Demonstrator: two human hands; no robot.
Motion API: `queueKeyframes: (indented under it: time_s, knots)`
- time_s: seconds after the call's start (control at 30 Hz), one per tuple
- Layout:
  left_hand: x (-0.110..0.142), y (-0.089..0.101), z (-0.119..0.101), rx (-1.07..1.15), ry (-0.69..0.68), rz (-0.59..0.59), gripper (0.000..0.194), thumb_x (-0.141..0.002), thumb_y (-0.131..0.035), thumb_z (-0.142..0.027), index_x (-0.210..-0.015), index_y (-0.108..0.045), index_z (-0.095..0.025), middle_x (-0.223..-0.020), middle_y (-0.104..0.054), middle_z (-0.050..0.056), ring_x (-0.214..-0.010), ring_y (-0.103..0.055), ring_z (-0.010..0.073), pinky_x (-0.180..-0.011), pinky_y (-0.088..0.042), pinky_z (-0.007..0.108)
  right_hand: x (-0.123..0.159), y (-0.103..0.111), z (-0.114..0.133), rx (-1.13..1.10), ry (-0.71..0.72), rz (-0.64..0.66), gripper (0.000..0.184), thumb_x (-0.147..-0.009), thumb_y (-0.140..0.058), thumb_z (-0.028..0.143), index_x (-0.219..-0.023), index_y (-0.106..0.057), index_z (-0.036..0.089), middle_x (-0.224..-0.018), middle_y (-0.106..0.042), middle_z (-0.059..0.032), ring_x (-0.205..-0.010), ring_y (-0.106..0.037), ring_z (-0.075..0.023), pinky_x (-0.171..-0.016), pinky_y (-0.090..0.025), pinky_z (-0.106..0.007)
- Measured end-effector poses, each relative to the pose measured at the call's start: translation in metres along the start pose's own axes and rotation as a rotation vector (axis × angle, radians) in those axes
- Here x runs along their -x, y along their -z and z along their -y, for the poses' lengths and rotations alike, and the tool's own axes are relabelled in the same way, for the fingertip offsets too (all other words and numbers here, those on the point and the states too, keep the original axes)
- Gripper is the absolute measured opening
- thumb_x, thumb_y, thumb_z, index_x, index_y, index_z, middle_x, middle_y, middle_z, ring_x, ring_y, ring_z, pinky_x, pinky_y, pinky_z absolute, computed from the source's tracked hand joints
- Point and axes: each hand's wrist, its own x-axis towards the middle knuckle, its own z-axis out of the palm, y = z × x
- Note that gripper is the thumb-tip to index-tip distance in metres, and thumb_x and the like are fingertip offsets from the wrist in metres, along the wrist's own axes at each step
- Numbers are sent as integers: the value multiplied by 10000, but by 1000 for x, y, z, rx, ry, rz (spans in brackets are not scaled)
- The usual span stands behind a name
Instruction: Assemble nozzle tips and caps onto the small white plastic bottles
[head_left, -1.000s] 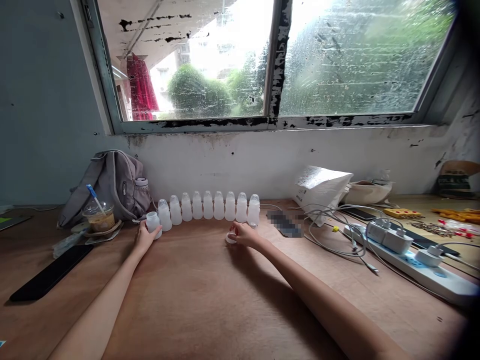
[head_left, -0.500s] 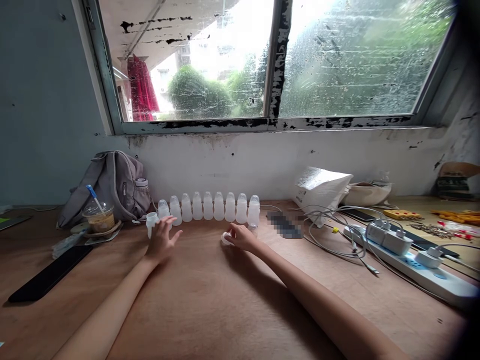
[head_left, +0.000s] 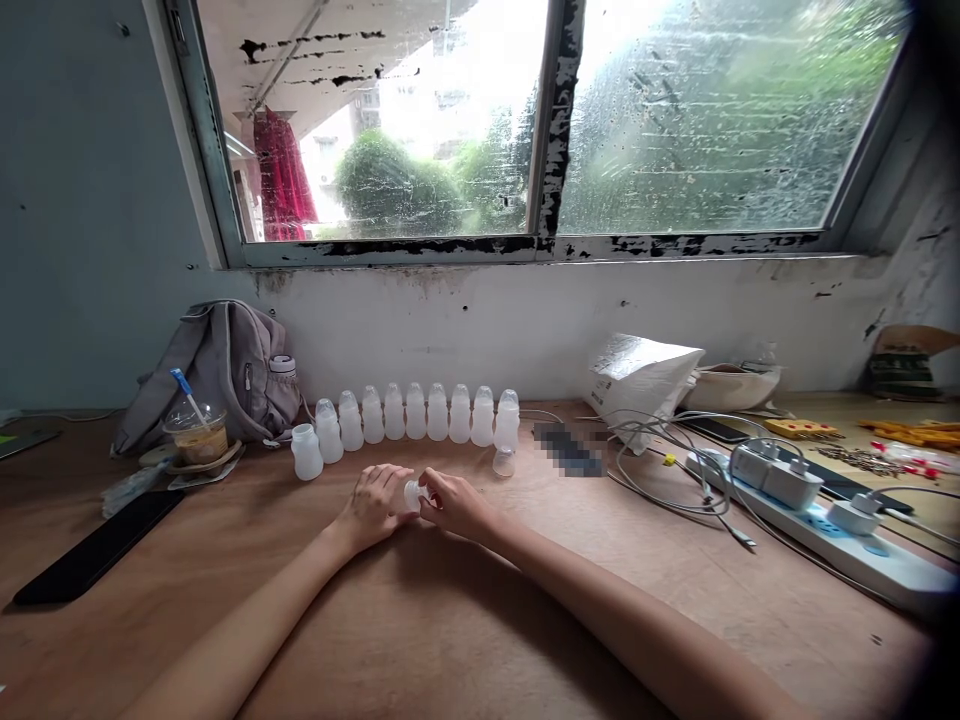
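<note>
Near the middle of the table, my left hand (head_left: 375, 505) and my right hand (head_left: 456, 508) meet around a small whitish bottle collar (head_left: 412, 496). My right fingers pinch its right side, and my left fingers curl against its left side; part of it is hidden by the fingers. Behind my left hand stands an uncapped baby bottle (head_left: 307, 455), upright with its mouth bare. A curved row of frosted baby bottles (head_left: 437, 415) with clear caps runs to the right from it. In front of the rightmost bottle (head_left: 507, 415) a loose clear cap (head_left: 504, 462) rests on the table.
To the left are a grey backpack (head_left: 217, 370), an iced drink cup (head_left: 196, 435) and a flat black bar (head_left: 101, 545). At right lie tangled cables (head_left: 675, 470), a white power strip (head_left: 817, 525) and a silvery bag (head_left: 641, 375). A window (head_left: 555, 120) is above the table.
My left hand has left the uncapped bottle and come right and nearer to me. My right hand has brought the collar left, and both hands now meet at it.
</note>
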Motion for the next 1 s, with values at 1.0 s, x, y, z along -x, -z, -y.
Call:
queueKeyframes:
  time_s: [1.0]
  knots:
    - [-3, 3, -4, 22, -8, 61, 314, -719, -552, -375, -972, -510, -194, -915, -580, 43, -879, -504, 209, -827, -349, 359, 3, 3, 4, 101, -5, 110, 234, -672, -468, 127, -900, -453, 180, -815, -546, -29, -641, -498, -123, -551, -343, -208]
